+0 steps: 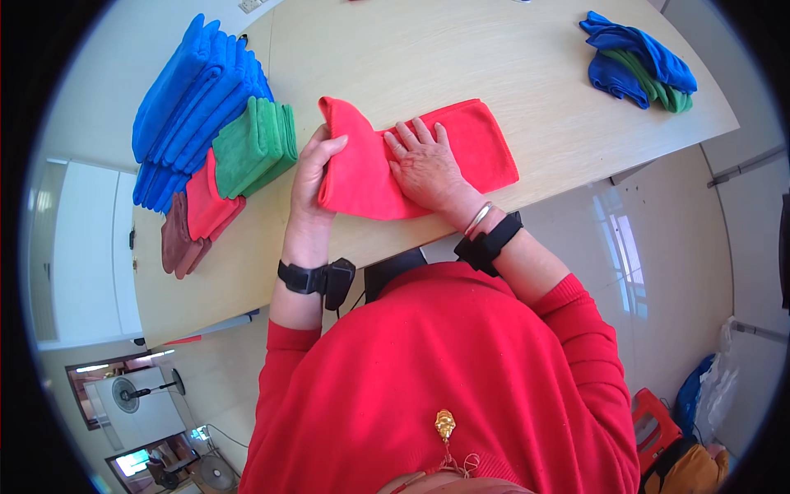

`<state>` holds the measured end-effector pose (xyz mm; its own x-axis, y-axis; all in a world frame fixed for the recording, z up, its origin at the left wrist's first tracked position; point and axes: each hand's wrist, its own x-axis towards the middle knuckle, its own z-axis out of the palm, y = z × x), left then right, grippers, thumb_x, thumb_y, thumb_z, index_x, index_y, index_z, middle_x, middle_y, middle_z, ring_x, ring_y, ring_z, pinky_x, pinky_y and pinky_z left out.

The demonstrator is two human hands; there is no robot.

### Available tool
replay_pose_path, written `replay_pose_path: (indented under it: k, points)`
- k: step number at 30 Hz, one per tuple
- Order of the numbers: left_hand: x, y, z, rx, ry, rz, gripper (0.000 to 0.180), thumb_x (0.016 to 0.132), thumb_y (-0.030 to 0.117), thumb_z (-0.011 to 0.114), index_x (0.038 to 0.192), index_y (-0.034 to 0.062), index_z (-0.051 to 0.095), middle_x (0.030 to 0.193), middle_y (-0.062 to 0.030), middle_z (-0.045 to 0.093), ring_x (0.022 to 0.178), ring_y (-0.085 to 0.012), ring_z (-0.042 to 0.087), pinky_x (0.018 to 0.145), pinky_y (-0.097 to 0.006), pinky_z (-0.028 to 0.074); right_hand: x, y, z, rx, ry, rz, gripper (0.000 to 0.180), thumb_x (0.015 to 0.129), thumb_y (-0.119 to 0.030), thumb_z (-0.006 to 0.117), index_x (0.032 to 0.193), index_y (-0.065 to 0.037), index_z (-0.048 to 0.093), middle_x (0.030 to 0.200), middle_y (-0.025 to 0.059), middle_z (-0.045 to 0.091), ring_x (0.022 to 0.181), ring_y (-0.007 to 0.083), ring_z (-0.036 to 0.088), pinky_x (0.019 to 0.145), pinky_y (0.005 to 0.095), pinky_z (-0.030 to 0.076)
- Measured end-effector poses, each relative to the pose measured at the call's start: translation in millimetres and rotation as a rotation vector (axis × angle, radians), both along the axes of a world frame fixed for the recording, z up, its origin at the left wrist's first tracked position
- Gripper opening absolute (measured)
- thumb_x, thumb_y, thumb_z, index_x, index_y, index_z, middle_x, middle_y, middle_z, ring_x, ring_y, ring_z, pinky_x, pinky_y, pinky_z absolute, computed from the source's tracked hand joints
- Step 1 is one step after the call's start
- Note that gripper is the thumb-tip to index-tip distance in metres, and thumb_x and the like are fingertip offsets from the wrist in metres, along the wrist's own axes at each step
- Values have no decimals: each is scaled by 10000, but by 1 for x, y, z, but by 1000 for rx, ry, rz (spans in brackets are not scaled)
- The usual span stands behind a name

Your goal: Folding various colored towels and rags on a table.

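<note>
A red towel (481,148) lies partly folded on the pale wooden table (395,49) in front of me. My left hand (314,169) grips its left end, thumb on top, and holds that end lifted off the table. My right hand (426,165) rests flat on the middle of the towel, fingers spread, pressing on the cloth. The fingers of my left hand are partly hidden behind the raised cloth. Both wrists wear black straps, and a bracelet circles the right one.
Left of the towel stand stacks of folded blue towels (193,99), green towels (255,144), red towels (210,202) and brown towels (179,239). A loose heap of blue and green cloths (638,62) lies at the far right. A red stool (654,424) stands on the floor at lower right.
</note>
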<state>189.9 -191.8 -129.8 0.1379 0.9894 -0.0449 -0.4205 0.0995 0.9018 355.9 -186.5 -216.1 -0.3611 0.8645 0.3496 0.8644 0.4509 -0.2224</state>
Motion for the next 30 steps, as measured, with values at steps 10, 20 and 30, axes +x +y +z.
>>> replay_pose_path:
  k: [10, 20, 30]
  points:
    - [82, 46, -7, -16, 425, -212, 192, 793, 98, 627, 957, 15, 574, 793, -76, 624, 676, -136, 616, 605, -272, 516, 63, -91, 23, -143, 51, 338, 483, 850, -184, 567, 1294, -19, 474, 1340, 160, 457, 1287, 310, 385, 1098, 461, 253]
    - [154, 52, -43, -22, 783, -347, 185, 822, 133, 634, 928, 10, 546, 783, -93, 629, 610, -174, 642, 510, -294, 535, 73, -108, 34, -231, 138, 329, 513, 826, -178, 615, 1290, -7, 476, 1277, 178, 502, 1230, 305, 438, 1085, 419, 295]
    - [88, 22, -25, 655, 1164, -72, 173, 880, 120, 569, 974, -23, 542, 884, -128, 649, 725, -288, 655, 651, -392, 550, 83, -71, 92, -658, 568, 117, 437, 872, -147, 580, 1275, -5, 491, 1246, 169, 530, 1148, 302, 506, 965, 399, 411]
